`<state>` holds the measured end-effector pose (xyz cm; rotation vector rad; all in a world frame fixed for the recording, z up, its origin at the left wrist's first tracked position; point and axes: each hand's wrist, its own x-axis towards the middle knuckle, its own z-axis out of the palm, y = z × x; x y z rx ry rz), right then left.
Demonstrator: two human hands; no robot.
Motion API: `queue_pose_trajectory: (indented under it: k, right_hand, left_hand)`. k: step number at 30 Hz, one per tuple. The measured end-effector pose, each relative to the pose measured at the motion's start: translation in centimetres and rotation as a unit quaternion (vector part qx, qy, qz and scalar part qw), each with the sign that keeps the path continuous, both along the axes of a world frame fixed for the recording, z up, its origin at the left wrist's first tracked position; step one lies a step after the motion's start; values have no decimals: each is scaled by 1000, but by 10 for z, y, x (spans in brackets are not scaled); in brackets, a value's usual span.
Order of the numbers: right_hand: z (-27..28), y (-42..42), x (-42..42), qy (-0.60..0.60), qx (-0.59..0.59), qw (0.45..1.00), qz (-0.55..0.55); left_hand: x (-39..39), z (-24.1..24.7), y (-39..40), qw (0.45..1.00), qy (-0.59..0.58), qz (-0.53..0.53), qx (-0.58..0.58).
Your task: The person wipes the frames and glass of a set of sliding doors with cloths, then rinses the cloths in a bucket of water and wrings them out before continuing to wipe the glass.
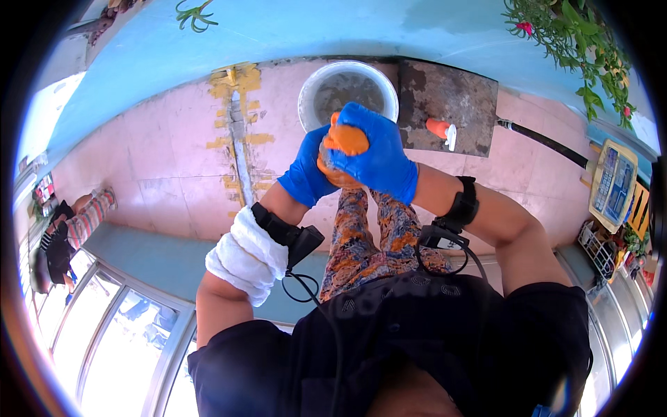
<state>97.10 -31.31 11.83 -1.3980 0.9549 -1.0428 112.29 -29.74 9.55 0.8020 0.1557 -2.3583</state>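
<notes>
Both my hands wear blue gloves and grip a wet orange cloth together, bunched up in front of me. My left hand (312, 169) holds its lower left side. My right hand (372, 151) is wrapped around the orange cloth (350, 140) from the right, and part of it bulges out between the fingers. Just beyond my hands stands a round white bucket (307, 99) with murky grey water (349, 91) in it. A white towel (250, 255) is wound around my left forearm.
An orange spray bottle with a white head (440, 129) lies on a stained dark board (448, 94) right of the bucket. A black pipe (544, 143) runs further right. Plants (589, 47) hang by the blue wall (312, 26). Another person (54, 245) is at the far left.
</notes>
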Motion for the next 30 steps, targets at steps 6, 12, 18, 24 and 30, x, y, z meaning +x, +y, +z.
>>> queue_pose_trajectory:
  k: [6, 12, 18, 24, 30]
  right_hand:
    - [0, -7, -5, -13, -19, 1000, 0]
    - [1, -22, -8, -260, 298, 916, -71]
    - [9, -11, -2, -215, 171, 957, -93]
    - [51, 13, -12, -11, -226, 972, 64]
    - [71, 25, -19, 113, -370, 891, 239]
  left_hand:
    - [-9, 16, -6, 977, -165, -32, -130]
    - [-36, 51, 5, 972, -114, 195, -69]
    - [-41, 53, 18, 969, -104, 224, -17]
    - [-9, 64, 19, 996, 25, 72, 54]
    - [-7, 79, 2, 977, -120, -154, -83]
